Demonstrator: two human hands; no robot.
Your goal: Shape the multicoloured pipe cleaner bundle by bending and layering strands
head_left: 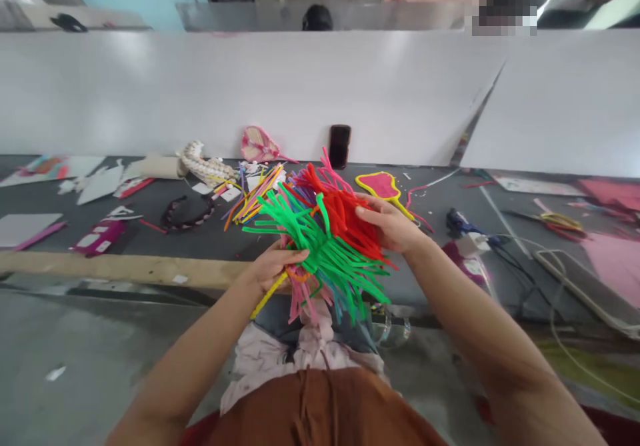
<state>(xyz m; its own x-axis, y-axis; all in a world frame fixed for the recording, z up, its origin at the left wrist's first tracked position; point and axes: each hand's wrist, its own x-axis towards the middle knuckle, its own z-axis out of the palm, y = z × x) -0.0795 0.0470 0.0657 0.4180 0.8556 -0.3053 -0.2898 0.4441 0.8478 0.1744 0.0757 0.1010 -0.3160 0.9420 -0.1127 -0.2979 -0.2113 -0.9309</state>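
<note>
Closest to me, the person's lap is covered by a rumpled brown cloth (310,406) with a pale pink-white fabric (300,349) bunched above it. Just over that, the left hand (277,266) is clenched round the lower stems of a bundle of fuzzy pipe cleaners (325,233) in green, red, pink, purple and yellow. The right hand (390,223) grips the red stems on the bundle's right side, fingers curled in. The bundle fans out between the two hands, held in the air above the near edge of the dark grey table (210,239).

A pale wooden strip (125,269) runs along that near edge on the left. Past it lie a magenta card (97,238) and a dark beaded headband (187,214). Loose mixed-colour pipe cleaners (253,196) lie just behind the bundle. A pink flat shape edged in yellow (383,186) lies to their right. Towards the right edge are yellow-handled scissors (560,223).

At the far edge, a cream braided rope (205,166) and a pink woven piece (257,145) lie by a black phone (339,145), which leans upright against a long white board (200,93).
</note>
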